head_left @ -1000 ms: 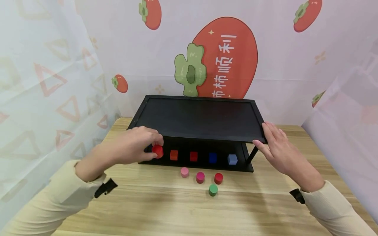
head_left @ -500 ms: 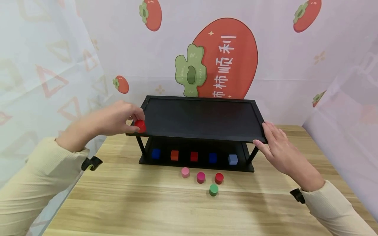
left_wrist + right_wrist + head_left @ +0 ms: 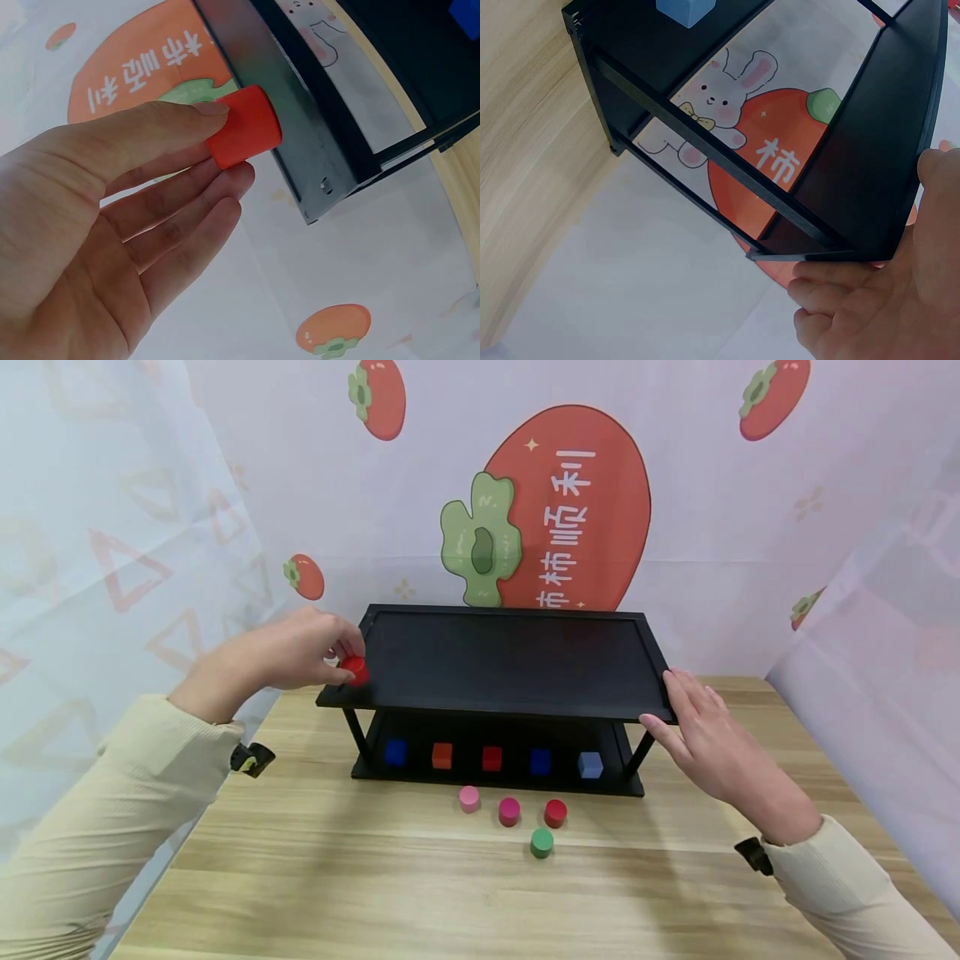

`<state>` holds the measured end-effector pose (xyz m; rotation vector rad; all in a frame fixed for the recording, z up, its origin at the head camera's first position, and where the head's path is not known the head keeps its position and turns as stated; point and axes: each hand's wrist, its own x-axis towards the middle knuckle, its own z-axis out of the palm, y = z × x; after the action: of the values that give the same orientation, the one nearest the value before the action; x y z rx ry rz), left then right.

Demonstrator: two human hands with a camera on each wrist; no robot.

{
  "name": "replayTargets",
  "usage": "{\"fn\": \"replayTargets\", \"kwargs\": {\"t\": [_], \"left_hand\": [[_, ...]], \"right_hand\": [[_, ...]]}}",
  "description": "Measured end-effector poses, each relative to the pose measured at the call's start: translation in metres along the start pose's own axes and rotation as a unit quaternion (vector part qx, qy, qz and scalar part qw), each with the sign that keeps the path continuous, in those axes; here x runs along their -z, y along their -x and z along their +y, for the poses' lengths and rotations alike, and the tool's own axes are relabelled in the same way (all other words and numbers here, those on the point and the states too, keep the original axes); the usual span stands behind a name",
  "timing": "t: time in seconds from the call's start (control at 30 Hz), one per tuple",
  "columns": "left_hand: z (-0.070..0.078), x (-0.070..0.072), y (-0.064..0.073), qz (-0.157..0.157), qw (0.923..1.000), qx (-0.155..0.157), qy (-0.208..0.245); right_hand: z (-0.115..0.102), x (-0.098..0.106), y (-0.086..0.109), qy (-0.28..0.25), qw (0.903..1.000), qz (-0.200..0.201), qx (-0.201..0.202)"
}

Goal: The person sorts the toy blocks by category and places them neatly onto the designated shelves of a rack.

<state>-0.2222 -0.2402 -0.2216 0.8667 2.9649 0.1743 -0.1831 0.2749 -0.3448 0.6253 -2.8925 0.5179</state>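
A black two-tier shelf [image 3: 510, 664] stands on the wooden table. My left hand [image 3: 307, 647] pinches a red cylinder block [image 3: 247, 126] between thumb and fingertips, at the left end of the top tier. In the left wrist view the block overlaps the edge of that tier, with the other fingers spread below it. On the opposite side, my right hand [image 3: 705, 743] rests on the front right corner of the top tier, thumb at the front edge and fingers along the side. The right wrist view shows that corner from below, with the fingers [image 3: 829, 289] against its side.
Along the lower tier sit a blue cube [image 3: 396, 752], an orange cube [image 3: 442, 756], a red cube [image 3: 492, 758], a dark blue cube [image 3: 540, 762] and a light blue cube [image 3: 590, 765]. Pink [image 3: 469, 799], magenta [image 3: 509, 812], red [image 3: 556, 813] and green [image 3: 542, 842] cylinders stand in front.
My left hand has lifted the red cylinder from in front of the lower tier up to the left end of the top tier, uncovering the blue cube. The right hand has stayed put.
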Motion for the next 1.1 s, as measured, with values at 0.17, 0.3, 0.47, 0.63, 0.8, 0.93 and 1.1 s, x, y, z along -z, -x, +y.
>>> {"fn": "replayTargets", "kwargs": {"t": [0.17,0.3,0.47,0.63,0.8,0.93,1.1], "left_hand": [[-0.003,-0.005,-0.003,-0.021,0.9997,0.008,0.006],[-0.006,-0.008,-0.004,-0.030,0.9995,0.013,0.004],[-0.007,-0.009,-0.006,-0.030,0.9995,0.010,0.001],[-0.008,-0.007,-0.003,-0.005,1.0000,0.002,0.002],[-0.007,0.001,0.006,0.049,0.9986,-0.014,-0.012],[0.000,0.005,0.016,0.079,0.9954,-0.043,-0.031],[0.020,-0.001,0.030,0.103,0.9891,-0.088,-0.058]], "right_hand": [[-0.001,0.001,0.000,0.001,1.0000,-0.003,-0.005],[-0.001,0.000,-0.001,0.002,1.0000,-0.002,-0.005],[-0.001,0.001,-0.001,-0.001,1.0000,-0.003,-0.007],[-0.001,0.000,-0.002,0.001,1.0000,-0.001,-0.004],[0.000,-0.001,-0.002,-0.002,1.0000,0.004,-0.002],[0.000,-0.001,-0.003,-0.001,1.0000,0.004,-0.003],[0.000,-0.002,-0.003,-0.001,1.0000,0.008,-0.003]]}}
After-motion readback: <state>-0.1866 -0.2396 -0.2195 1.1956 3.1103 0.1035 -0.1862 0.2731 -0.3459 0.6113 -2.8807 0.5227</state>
